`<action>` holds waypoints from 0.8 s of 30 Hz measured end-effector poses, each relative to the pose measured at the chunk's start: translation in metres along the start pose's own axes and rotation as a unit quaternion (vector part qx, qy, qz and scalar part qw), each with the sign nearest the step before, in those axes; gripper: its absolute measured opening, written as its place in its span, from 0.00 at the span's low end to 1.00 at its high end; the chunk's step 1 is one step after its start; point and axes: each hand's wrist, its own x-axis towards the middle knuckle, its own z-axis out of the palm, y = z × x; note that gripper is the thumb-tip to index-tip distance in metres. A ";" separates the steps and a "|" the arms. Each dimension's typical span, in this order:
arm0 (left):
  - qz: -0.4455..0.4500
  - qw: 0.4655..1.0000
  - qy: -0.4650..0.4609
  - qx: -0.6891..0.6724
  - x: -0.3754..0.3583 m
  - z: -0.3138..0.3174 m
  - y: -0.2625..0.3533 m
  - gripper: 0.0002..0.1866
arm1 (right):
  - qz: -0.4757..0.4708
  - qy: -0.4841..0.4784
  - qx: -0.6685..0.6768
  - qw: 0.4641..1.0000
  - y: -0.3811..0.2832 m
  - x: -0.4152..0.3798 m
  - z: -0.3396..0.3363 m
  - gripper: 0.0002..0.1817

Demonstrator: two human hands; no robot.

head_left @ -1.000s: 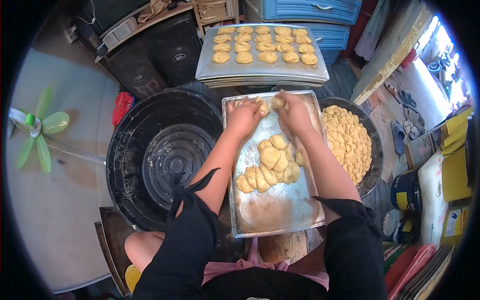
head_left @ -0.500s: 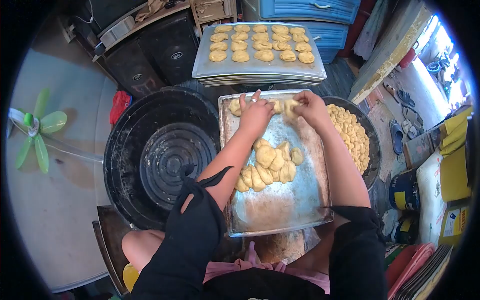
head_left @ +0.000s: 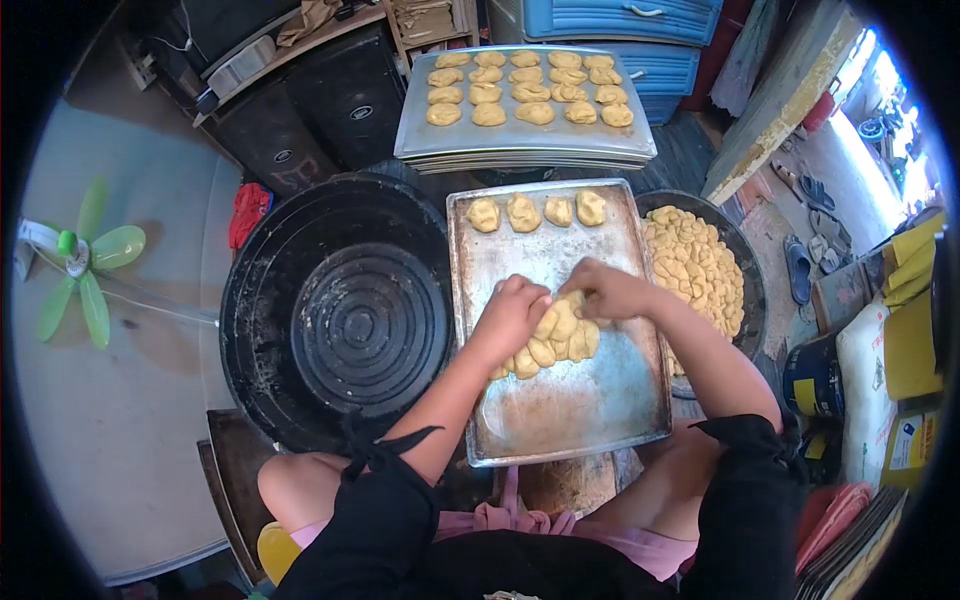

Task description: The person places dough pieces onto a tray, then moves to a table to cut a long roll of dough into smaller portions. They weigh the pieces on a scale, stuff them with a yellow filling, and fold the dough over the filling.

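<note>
On the worn metal tray (head_left: 550, 420) in front of me lies a heap of yellowish dough pieces (head_left: 555, 340). My left hand (head_left: 514, 315) is closed at the heap's upper left side, its fingers curled against the dough. Over the upper right of the same heap, my right hand (head_left: 608, 290) pinches at a piece, though its fingertips partly hide what they grip. A row of several dough balls (head_left: 522, 212) sits along the tray's far edge, apart from both hands.
To the left stands a large black basin (head_left: 365, 320). A round pan (head_left: 757, 310) full of dough pieces (head_left: 690, 270) is at the right, partly under the tray. Beyond, a stack of trays (head_left: 525, 150) carries rows of shaped dough. A green-bladed fan (head_left: 78, 262) is far left.
Both hands have drawn back from the far row of dough balls to the heap in the middle. The row now shows several separate balls. The view has shifted slightly.
</note>
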 end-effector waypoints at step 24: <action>0.044 0.964 0.148 0.218 0.081 -0.047 -0.039 0.24 | 0.266 0.295 -0.158 0.904 0.060 0.052 -0.018 0.32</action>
